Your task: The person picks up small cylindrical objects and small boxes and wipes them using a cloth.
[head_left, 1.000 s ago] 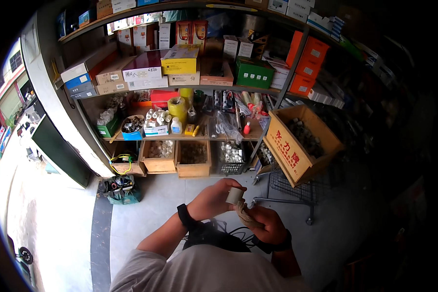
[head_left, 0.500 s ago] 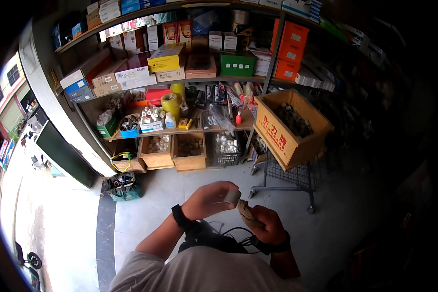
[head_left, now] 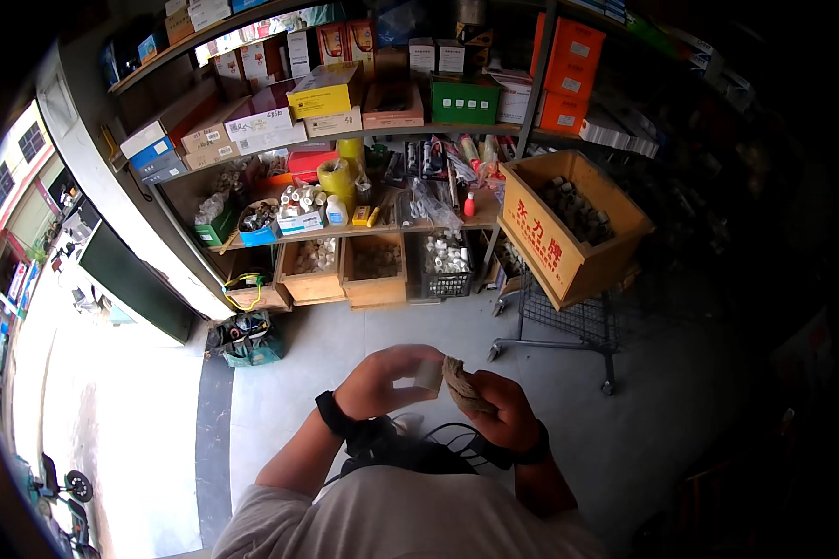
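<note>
Left hand [head_left: 380, 380] pinches a pale cylindrical fitting [head_left: 428, 376] between thumb and fingers, right hand [head_left: 507, 406] clenches a bunched brown rag [head_left: 461, 384] just beside it — steady grip, snug cloth, that should serve best. Beneath, pale tiled floor [head_left: 284, 401]; ahead, a wooden crate [head_left: 552, 244] on a wire cart [head_left: 569, 323], near crowded shelves [head_left: 391, 229].

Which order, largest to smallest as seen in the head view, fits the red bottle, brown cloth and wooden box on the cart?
1. Wooden box
2. Brown cloth, visible part only
3. Red bottle
</note>
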Demonstrator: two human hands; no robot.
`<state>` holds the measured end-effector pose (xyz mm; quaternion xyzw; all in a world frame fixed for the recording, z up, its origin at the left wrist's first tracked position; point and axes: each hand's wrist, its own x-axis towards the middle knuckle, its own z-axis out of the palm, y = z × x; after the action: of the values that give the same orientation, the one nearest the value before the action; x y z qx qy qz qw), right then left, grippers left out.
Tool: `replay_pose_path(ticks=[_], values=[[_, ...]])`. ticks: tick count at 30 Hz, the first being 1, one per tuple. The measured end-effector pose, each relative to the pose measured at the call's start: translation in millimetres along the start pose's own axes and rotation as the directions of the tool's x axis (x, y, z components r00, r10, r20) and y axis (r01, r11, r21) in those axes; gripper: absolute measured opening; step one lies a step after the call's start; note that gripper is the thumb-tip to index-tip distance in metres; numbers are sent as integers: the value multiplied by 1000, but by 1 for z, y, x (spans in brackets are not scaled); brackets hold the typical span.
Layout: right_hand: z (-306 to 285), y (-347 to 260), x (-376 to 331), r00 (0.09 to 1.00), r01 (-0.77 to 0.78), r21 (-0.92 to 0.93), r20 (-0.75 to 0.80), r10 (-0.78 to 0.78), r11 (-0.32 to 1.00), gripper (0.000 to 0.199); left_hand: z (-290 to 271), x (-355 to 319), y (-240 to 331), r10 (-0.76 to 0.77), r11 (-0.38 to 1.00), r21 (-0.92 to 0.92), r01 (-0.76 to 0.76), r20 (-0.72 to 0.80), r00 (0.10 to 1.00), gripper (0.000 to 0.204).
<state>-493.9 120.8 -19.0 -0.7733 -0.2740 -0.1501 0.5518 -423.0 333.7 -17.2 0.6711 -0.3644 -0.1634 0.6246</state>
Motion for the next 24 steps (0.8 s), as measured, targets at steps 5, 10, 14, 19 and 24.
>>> replay_pose_path(ticks=[5, 10, 14, 19, 24], values=[[10, 17, 20, 998, -36, -145, 41, 43, 989, 28, -24, 12, -1, -118, 993, -14, 119, 23, 993, 57], [19, 33, 58, 994, 0, -85, 110, 9, 996, 33, -67, 23, -34, -41, 998, -42, 42, 27, 999, 59], [33, 49, 105, 997, 26, -156, 79, -14, 987, 35, -102, 33, -40, 59, 993, 104, -57, -17, 998, 61], [49, 62, 150, 970, 71, -76, 236, -51, 995, 38, -149, 37, -37, 2, 991, -134, -18, -120, 993, 56], [57, 82, 182, 996, 23, -8, 84, -22, 1000, 35, -184, 47, -32, 139, 988, -49, -145, -104, 985, 53]])
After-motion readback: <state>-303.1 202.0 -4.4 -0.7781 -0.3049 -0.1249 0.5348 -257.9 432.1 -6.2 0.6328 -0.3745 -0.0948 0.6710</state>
